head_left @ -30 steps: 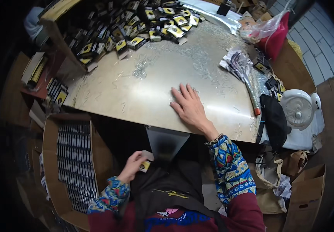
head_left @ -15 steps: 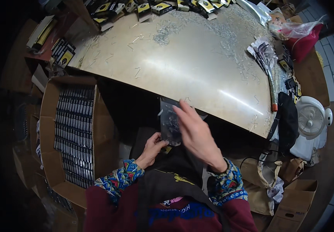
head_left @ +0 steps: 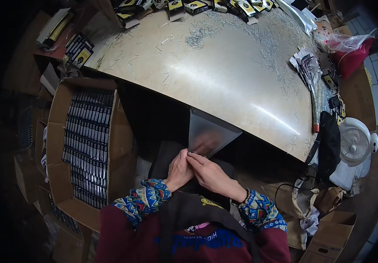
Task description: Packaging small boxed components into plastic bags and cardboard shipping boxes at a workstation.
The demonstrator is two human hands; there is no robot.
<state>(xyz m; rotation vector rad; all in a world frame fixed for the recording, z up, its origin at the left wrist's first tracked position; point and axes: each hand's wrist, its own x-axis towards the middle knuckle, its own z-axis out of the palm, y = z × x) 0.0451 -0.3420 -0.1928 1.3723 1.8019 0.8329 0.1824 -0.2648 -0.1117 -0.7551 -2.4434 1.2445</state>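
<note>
My left hand (head_left: 180,170) and my right hand (head_left: 214,177) meet in front of my body, just below the table edge. Their fingertips are pinched together at the lower tip of a grey translucent triangular sheet (head_left: 217,128), which hangs at the table edge. Whatever lies between the fingers is hidden or too small to name. A blurred reddish shape shows on the sheet, right above my fingers. Beyond, the pale table (head_left: 154,96) carries small bent wire pieces (head_left: 197,36), heaped at the back and scattered singly nearer to me.
At left stands an open cardboard box (head_left: 54,144) with rows of dark, shiny small packs (head_left: 88,149). Yellow and black boxes (head_left: 196,7) line the table's far edge. On the right are a white fan (head_left: 353,140), a black bag (head_left: 328,147) and an empty carton (head_left: 331,234).
My right hand has come down from over the sheet to join my left hand at its tip. Dark bits earlier seen on the sheet no longer show. The whole view has shifted slightly.
</note>
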